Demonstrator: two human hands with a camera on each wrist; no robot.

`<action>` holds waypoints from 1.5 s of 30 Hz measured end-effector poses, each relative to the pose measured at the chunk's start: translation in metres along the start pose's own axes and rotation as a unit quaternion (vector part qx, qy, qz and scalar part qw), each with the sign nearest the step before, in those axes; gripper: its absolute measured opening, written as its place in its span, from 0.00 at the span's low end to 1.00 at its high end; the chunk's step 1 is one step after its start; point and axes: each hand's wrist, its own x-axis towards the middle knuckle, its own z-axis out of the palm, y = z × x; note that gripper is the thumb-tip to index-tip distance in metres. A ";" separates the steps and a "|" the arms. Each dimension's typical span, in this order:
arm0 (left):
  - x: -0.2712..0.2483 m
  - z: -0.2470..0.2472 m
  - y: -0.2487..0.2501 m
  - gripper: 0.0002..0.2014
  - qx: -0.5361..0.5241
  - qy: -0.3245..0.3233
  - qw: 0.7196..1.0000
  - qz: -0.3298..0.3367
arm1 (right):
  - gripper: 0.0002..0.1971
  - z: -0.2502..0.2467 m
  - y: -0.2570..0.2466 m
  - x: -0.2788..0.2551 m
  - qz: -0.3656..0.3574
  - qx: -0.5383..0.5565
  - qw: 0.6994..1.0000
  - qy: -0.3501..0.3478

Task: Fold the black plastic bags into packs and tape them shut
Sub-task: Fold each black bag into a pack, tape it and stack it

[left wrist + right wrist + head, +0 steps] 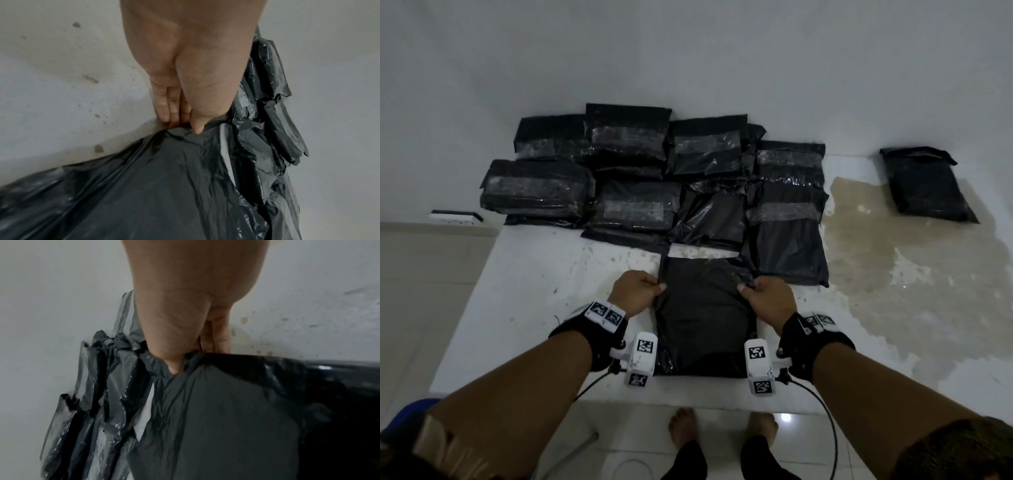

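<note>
Presently, bag in work (705, 318): flat at the table's (544, 274) near edge, before the taped packs (633, 202).
Left hand (637, 290): pinches its left edge.
Right hand (768, 298): pinches its right edge.
Risk: slick film may slip, skewing the fold; uneven pull could tear it.

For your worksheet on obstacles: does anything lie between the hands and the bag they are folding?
Nothing visible: the left hand and right hand already pinch the black bag at its side edges.
</note>
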 end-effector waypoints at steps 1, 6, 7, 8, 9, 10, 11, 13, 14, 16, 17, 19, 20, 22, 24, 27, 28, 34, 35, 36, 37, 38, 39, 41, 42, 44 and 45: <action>0.003 -0.001 0.002 0.08 -0.008 0.001 1.000 0.000 | 0.25 -0.001 -0.005 0.002 -0.008 -0.006 1.000 0.005; 0.013 0.003 0.013 0.06 -0.003 0.045 0.999 0.007 | 0.24 0.000 -0.013 0.007 0.000 -0.003 1.000 0.021; 0.013 0.004 0.012 0.06 -0.004 0.061 0.998 0.009 | 0.24 0.001 -0.011 0.007 0.003 0.011 0.999 0.033; 0.011 0.004 0.012 0.07 -0.009 0.072 0.997 0.007 | 0.24 0.002 -0.011 0.005 0.011 0.022 0.999 0.044; 0.009 0.004 0.010 0.11 -0.011 0.074 0.997 -0.001 | 0.25 0.003 -0.009 0.004 0.015 0.024 0.998 0.056; 0.004 0.002 0.009 0.16 -0.001 0.061 0.998 -0.013 | 0.26 0.004 -0.007 0.002 0.026 0.029 0.998 0.057; -0.002 -0.001 0.008 0.21 0.023 0.030 0.999 -0.029 | 0.27 0.005 -0.003 0.001 0.033 0.036 0.997 0.056; -0.020 -0.007 0.007 0.27 0.050 -0.064 0.994 -0.079 | 0.30 0.005 0.005 -0.002 0.050 0.055 0.997 0.035; -0.030 -0.010 0.004 0.28 0.057 -0.117 0.986 -0.104 | 0.30 0.003 0.006 -0.006 0.056 0.058 0.997 0.009; -0.050 -0.015 -0.002 0.25 0.080 -0.209 0.965 -0.134 | 0.31 0.003 0.012 -0.010 0.051 0.043 0.997 -0.044; -0.059 -0.015 -0.005 0.21 0.082 -0.232 0.959 -0.138 | 0.32 0.003 0.014 -0.011 0.048 0.035 0.997 -0.059; -0.070 -0.011 -0.009 0.15 0.078 -0.236 0.961 -0.125 | 0.29 0.007 0.016 -0.015 0.038 0.040 0.995 -0.078; -0.074 -0.009 -0.009 0.13 0.074 -0.229 0.964 -0.115 | 0.25 0.008 0.015 -0.018 0.037 0.050 0.994 -0.087; -0.076 -0.006 -0.010 0.10 0.063 -0.217 0.968 -0.106 | 0.22 0.012 0.015 -0.021 0.033 0.053 0.994 -0.088; -0.077 -0.005 -0.016 0.09 0.049 -0.206 0.972 -0.106 | 0.23 0.014 0.014 -0.023 0.020 0.026 0.997 -0.075; -0.079 -0.006 -0.022 0.07 0.032 -0.177 0.978 -0.104 | 0.24 0.016 0.017 -0.024 0.017 0.012 0.998 -0.062; -0.080 -0.006 -0.023 0.06 0.032 -0.175 0.979 -0.103 | 0.25 0.015 0.016 -0.026 0.024 0.007 0.998 -0.064; -0.082 -0.007 -0.016 0.05 0.083 -0.190 0.973 -0.099 | 0.26 0.014 0.011 -0.031 0.035 -0.017 0.998 -0.055; -0.079 -0.008 -0.015 0.05 0.094 -0.171 0.977 -0.089 | 0.27 0.012 0.009 -0.032 0.035 -0.021 0.998 -0.041; -0.074 -0.009 -0.013 0.04 0.091 -0.133 0.984 -0.070 | 0.29 0.011 0.006 -0.033 0.038 -0.018 0.999 -0.020; -0.068 -0.010 -0.011 0.04 0.079 -0.084 0.992 -0.054 | 0.30 0.011 0.006 -0.032 0.039 -0.004 0.999 0.007; -0.062 -0.011 -0.008 0.02 0.062 -0.036 0.997 -0.038 | 0.29 0.010 0.004 -0.029 0.041 0.015 0.999 0.026; -0.055 -0.011 -0.003 0.03 0.044 -0.004 0.999 -0.029 | 0.27 0.010 0.003 -0.026 0.036 0.030 0.998 0.036; -0.040 -0.006 0.006 0.15 0.004 0.027 0.999 -0.031 | 0.22 0.009 -0.001 -0.019 0.029 0.045 0.998 0.042; -0.033 -0.003 0.011 0.19 -0.017 0.034 0.999 -0.035 | 0.20 0.009 -0.004 -0.016 0.027 0.046 0.998 0.045; -0.020 0.004 0.020 0.18 -0.040 0.036 0.998 -0.035 | 0.17 0.007 -0.011 -0.010 0.011 0.039 0.997 0.067; -0.015 0.007 0.024 0.19 -0.044 0.033 0.998 -0.036 | 0.17 0.006 -0.014 -0.007 -0.001 0.032 0.996 0.080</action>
